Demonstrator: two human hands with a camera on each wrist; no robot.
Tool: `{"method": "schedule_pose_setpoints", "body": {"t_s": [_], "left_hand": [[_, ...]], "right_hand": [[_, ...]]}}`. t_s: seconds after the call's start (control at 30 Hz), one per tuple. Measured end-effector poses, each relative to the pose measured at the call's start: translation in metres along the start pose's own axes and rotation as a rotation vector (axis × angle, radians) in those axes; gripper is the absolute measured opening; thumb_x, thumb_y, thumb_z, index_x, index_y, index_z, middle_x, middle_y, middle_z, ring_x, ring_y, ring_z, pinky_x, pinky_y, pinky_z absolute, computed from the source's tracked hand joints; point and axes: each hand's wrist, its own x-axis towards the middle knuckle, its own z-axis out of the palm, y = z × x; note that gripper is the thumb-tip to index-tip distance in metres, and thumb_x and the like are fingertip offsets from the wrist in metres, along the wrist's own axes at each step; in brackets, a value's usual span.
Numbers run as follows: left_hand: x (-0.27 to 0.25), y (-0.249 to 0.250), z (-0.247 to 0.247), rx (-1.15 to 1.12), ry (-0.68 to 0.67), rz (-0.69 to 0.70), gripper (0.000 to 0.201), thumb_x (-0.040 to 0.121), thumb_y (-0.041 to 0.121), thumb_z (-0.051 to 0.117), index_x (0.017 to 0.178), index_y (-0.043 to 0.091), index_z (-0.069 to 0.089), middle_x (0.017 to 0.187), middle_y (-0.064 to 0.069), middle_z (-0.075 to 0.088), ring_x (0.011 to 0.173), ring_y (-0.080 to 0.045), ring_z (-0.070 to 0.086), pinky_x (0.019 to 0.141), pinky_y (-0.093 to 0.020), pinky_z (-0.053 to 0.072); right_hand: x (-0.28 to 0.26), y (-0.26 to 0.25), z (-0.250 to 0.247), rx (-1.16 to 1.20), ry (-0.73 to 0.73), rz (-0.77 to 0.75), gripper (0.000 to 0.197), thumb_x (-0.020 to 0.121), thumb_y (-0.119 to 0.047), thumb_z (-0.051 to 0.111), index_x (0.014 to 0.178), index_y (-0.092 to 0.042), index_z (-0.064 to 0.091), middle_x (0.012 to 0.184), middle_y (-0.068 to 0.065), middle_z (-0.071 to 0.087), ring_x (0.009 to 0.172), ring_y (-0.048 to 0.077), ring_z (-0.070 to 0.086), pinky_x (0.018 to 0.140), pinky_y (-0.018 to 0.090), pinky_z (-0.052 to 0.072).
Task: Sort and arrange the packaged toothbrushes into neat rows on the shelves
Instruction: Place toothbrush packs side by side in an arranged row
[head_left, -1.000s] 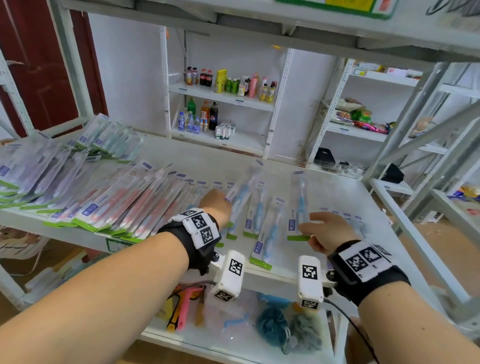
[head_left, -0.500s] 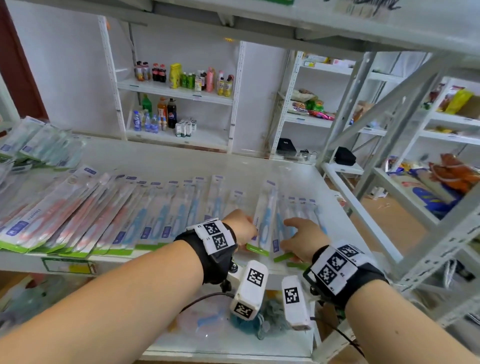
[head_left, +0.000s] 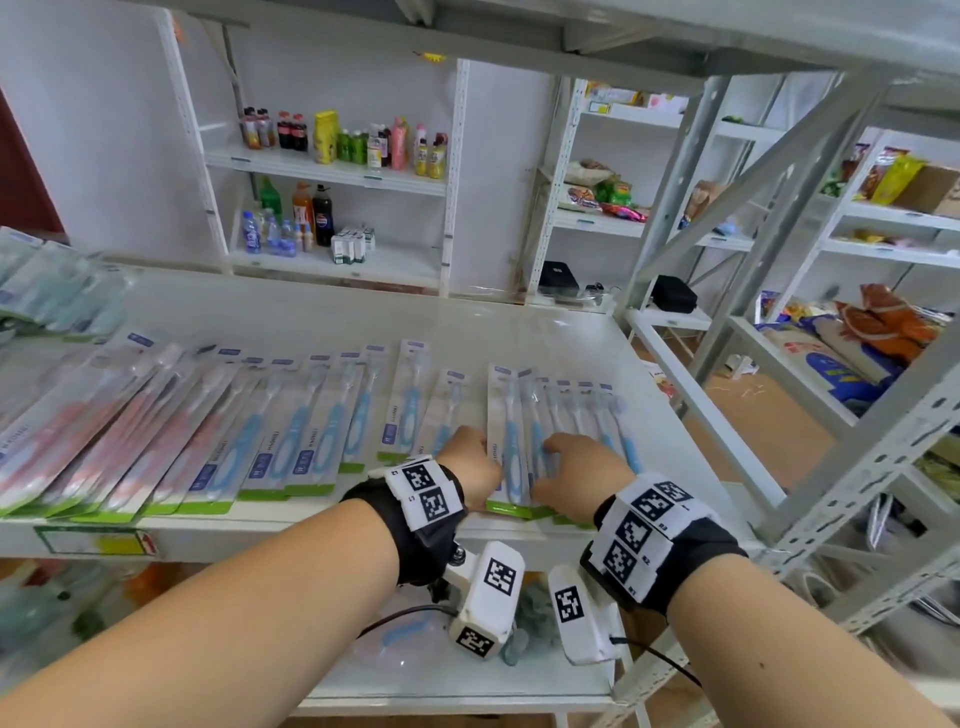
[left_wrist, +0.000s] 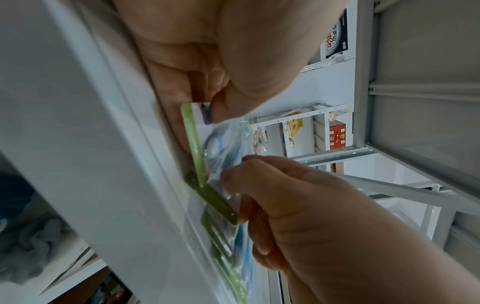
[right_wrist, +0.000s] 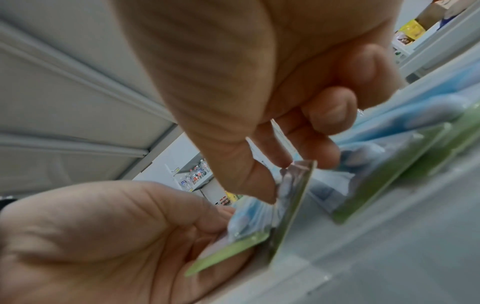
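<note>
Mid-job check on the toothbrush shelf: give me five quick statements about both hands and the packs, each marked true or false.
1. The left hand pinches the green-edged end of a blue toothbrush pack. True.
2. The right hand hangs idle away from the shelf. False: it grips a neighbouring blue pack at the front edge of the shelf.
3. Pink toothbrush packs lie at the left end of the row. True.
4. The packs under the hands are pink. False: they are blue.
5. Every pack lies flat. False: in the wrist views the pack in the left hand is tipped up on its edge.
</note>
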Motion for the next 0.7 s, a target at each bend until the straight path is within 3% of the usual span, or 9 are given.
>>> {"method": "schedule_pose_setpoints", "body": {"t_s": [0.17, 0.23, 0.37, 0.5, 0.63, 0.7], "left_hand": [[-0.002, -0.002, 0.002, -0.041, -0.017, -0.009, 0.040, 0.088, 0.003, 0.054, 0.125, 0.009, 0.043, 0.116, -0.014, 0.058, 0.104, -0.029, 0.059, 0.090, -0.044, 0.053], [-0.003, -0.002, 0.003, -0.052, -0.031, -0.012, 0.042, 0.088, 0.005, 0.054, 0.127, 0.011, 0.040, 0.116, -0.014, 0.057, 0.105, -0.030, 0.059, 0.090, -0.045, 0.052], [-0.007, 0.000, 0.003, -0.043, -0.039, 0.008, 0.040, 0.088, 0.007, 0.055, 0.125, 0.010, 0.040, 0.116, -0.015, 0.057, 0.103, -0.031, 0.060, 0.089, -0.046, 0.052], [-0.012, 0.005, 0.005, 0.065, -0.060, 0.015, 0.039, 0.090, 0.011, 0.053, 0.125, 0.009, 0.039, 0.112, -0.015, 0.057, 0.089, -0.031, 0.066, 0.080, -0.043, 0.056], [-0.013, 0.011, 0.001, 0.428, -0.018, 0.101, 0.031, 0.091, 0.019, 0.054, 0.118, 0.006, 0.049, 0.114, -0.012, 0.061, 0.101, -0.027, 0.060, 0.083, -0.032, 0.048], [-0.012, 0.014, 0.000, 0.526, -0.011, 0.116, 0.027, 0.091, 0.019, 0.054, 0.114, 0.004, 0.054, 0.115, -0.015, 0.060, 0.105, -0.029, 0.059, 0.082, -0.031, 0.046]], "right_hand": [[0.004, 0.001, 0.008, -0.046, -0.011, -0.017, 0.046, 0.079, -0.041, 0.060, 0.119, -0.019, 0.053, 0.095, -0.002, 0.051, 0.080, 0.013, 0.048, 0.061, 0.023, 0.038], [0.005, 0.002, 0.010, -0.052, -0.009, -0.019, 0.044, 0.080, -0.040, 0.059, 0.119, -0.019, 0.052, 0.101, 0.000, 0.055, 0.079, 0.013, 0.048, 0.060, 0.022, 0.037], [0.005, 0.006, 0.010, -0.020, -0.016, -0.025, 0.046, 0.080, -0.037, 0.060, 0.121, -0.018, 0.052, 0.116, 0.002, 0.058, 0.087, 0.015, 0.052, 0.070, 0.022, 0.040], [0.000, 0.017, 0.005, 0.117, 0.060, 0.016, 0.055, 0.081, -0.031, 0.061, 0.134, -0.020, 0.047, 0.134, 0.002, 0.052, 0.114, 0.019, 0.055, 0.084, 0.025, 0.042], [-0.003, 0.040, -0.005, 0.308, 0.212, 0.067, 0.047, 0.084, -0.026, 0.061, 0.130, -0.021, 0.052, 0.126, 0.006, 0.057, 0.108, 0.021, 0.057, 0.083, 0.025, 0.043], [-0.003, 0.054, -0.007, 0.337, 0.241, 0.102, 0.047, 0.084, -0.026, 0.061, 0.131, -0.020, 0.053, 0.126, 0.008, 0.056, 0.112, 0.023, 0.055, 0.090, 0.029, 0.044]]}}
